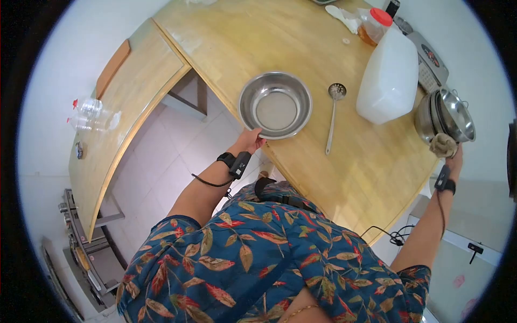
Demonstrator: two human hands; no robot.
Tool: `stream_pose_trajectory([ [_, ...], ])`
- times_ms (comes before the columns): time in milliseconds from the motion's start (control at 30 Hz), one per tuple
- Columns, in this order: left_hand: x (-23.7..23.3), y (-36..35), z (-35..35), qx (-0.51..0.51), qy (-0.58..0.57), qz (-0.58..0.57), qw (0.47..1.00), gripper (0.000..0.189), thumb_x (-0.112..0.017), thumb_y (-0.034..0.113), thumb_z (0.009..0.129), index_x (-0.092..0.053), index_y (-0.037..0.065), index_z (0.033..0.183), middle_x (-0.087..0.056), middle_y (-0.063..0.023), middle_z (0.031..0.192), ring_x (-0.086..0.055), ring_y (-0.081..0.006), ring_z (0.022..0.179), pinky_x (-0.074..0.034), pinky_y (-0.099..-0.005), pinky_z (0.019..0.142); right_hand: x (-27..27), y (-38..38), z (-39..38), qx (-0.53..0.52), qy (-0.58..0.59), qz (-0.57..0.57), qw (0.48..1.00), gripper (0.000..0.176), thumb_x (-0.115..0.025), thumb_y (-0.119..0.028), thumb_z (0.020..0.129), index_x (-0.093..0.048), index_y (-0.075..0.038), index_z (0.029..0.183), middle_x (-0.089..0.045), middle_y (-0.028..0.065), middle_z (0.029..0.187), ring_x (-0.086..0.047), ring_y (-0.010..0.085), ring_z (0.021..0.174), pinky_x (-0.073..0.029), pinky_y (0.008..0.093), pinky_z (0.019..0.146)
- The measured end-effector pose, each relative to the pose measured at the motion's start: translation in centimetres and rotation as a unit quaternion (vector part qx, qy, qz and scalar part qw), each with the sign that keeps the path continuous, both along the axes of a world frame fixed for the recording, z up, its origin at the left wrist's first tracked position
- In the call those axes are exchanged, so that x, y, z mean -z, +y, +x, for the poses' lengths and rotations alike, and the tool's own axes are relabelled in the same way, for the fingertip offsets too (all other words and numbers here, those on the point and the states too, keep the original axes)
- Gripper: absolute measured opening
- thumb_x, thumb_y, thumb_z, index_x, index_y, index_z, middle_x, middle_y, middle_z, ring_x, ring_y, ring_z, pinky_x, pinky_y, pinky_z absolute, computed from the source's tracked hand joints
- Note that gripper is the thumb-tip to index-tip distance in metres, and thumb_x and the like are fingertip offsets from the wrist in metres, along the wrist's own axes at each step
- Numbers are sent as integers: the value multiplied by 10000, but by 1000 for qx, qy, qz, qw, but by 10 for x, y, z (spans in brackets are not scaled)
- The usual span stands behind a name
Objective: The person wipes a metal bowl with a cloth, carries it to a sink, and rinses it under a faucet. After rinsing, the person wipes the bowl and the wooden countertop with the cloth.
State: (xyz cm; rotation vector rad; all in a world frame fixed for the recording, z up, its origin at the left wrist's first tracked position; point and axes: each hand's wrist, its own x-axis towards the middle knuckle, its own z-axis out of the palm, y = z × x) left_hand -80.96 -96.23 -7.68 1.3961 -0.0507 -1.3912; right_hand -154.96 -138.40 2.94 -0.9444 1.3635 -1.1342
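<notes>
My left hand (251,141) grips the near rim of a round steel bowl (276,109), which rests at the edge of the wooden table. Far to the right, my right hand (455,157) is closed at a crumpled beige cloth (444,145), beside a stack of metal bowls and pots (431,116); its fingers are mostly hidden. Between the two hands, a slotted ladle (332,121) lies on the table, next to a large white plastic jug (389,81).
Behind the jug are a red-lidded container (381,17), a white spoon (340,15) and a grey keypad device (429,62). A second wooden table (129,97) at left holds clear plastic bottles (90,114) and a brown board (112,69). Black cables (397,237) hang by the near table edge.
</notes>
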Motion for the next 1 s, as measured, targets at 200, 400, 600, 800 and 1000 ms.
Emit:
stream_pose_trajectory([
  [200, -11, 3, 1, -12, -67, 11, 998, 231, -518, 95, 895, -500, 46, 1120, -601, -69, 865, -557, -126, 630, -481, -225, 512, -27, 215, 146, 44, -115, 48, 991, 449, -468, -389, 971, -532, -38, 1243, -575, 101, 1251, -554, 247, 1142, -449, 402, 969],
  [400, -69, 5, 0, 60, -194, 17, 979, 414, -532, 134, 890, -402, 139, 1283, -592, -29, 956, -534, -88, 653, -466, -229, 528, 61, 333, 159, 88, -210, 114, 967, 385, -469, -314, 980, -568, -14, 1199, -621, 123, 1167, -608, 253, 1038, -492, 389, 909],
  [600, -94, -5, -11, 230, -174, -39, 957, 545, -481, 112, 885, -286, 126, 1394, -568, -51, 1058, -567, -108, 735, -475, -248, 534, 51, 446, 238, 118, -13, 77, 990, 388, -548, -159, 925, -503, 25, 1263, -595, 120, 1139, -589, 215, 1015, -480, 348, 882],
  [800, -108, -29, -36, 366, -176, -139, 903, 456, -488, 116, 908, -365, 123, 1347, -581, -28, 1020, -561, -93, 708, -471, -229, 516, 60, 581, 296, 292, -75, 115, 947, 316, -542, -96, 901, -539, 47, 1183, -632, 138, 1051, -649, 228, 873, -546, 338, 727],
  [1000, -108, -32, -54, 541, -145, -183, 808, 488, -461, 64, 919, -317, 136, 1380, -564, -43, 1078, -567, -88, 719, -475, -215, 509, 38, 739, 381, 467, -89, 157, 866, 305, -508, -104, 909, -536, 35, 1178, -624, 148, 1070, -642, 242, 932, -539, 341, 782],
])
